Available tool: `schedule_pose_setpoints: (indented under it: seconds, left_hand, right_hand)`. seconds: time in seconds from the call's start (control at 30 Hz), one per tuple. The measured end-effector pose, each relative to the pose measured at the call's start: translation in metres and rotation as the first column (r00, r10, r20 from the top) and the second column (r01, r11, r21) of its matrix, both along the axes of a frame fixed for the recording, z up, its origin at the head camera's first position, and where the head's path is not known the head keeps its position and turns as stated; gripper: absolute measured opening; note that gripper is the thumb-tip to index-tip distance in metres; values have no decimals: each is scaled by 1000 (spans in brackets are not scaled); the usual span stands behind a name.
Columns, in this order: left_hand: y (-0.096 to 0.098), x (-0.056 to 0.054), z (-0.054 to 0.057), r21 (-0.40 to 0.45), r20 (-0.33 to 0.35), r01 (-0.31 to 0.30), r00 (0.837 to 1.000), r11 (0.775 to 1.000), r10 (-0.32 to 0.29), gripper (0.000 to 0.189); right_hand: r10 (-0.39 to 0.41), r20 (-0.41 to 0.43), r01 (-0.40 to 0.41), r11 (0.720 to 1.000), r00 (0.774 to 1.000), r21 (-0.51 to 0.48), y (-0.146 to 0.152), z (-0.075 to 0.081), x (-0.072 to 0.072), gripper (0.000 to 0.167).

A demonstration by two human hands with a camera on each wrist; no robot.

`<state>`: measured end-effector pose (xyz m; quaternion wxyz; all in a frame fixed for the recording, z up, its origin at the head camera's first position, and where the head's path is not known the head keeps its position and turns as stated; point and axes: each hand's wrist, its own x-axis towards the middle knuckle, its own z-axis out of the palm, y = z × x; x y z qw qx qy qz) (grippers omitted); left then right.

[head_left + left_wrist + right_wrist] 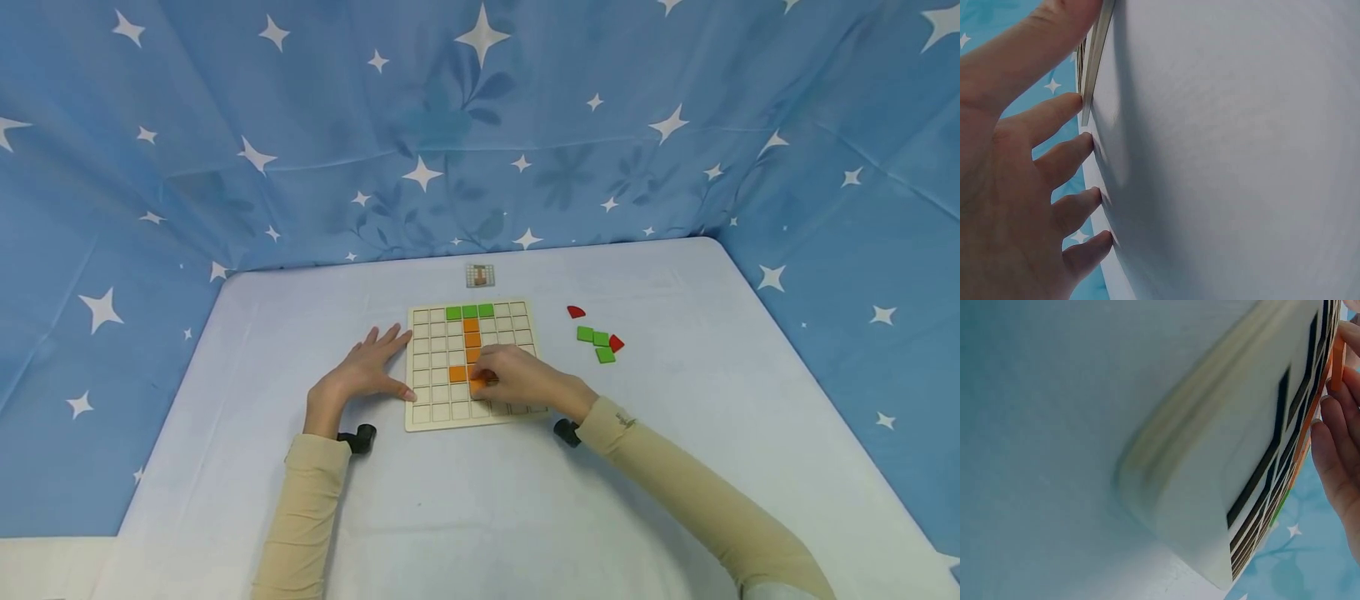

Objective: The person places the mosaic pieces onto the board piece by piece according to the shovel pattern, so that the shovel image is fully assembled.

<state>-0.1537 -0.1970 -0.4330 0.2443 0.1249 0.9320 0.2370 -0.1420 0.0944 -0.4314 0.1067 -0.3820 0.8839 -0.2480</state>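
Observation:
A pale grid board (412,421) lies flat on the table. My left hand (362,369) has its fingers spread; the thumb and index finger touch the board's left edge. Over the lower middle cells, my right hand (517,377) pinches an orange square tile (1338,359) between thumb and fingers, tilted in the right wrist view. Three green tiles (470,312) sit in a row at the board's top. Below the middle one runs a column of orange tiles (472,340), with another orange tile (457,374) to its left. The right hand covers part of the grid.
Right of the board lie several loose green tiles (585,333) and two red quarter-round pieces (575,312). A small pattern card (480,276) rests behind the board. Black wrist devices (363,438) show beside both wrists. A blue starry curtain (420,100) hangs behind the white table.

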Motion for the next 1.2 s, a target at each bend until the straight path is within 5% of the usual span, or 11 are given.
schedule_pose_setpoints:
  seconds: [0.63, 1.2]
  left_hand:
    - [-1, 3, 0, 24, -18, 13, 1000, 1000, -12, 116]
    - [-2, 2, -2, 20, -18, 3, 1000, 1000, -2, 117]
  right_hand:
    - [30, -55, -28, 999, 998, 37, -1, -4, 2, 20]
    - [-29, 151, 46, 993, 988, -107, 21, -4, -2, 15]
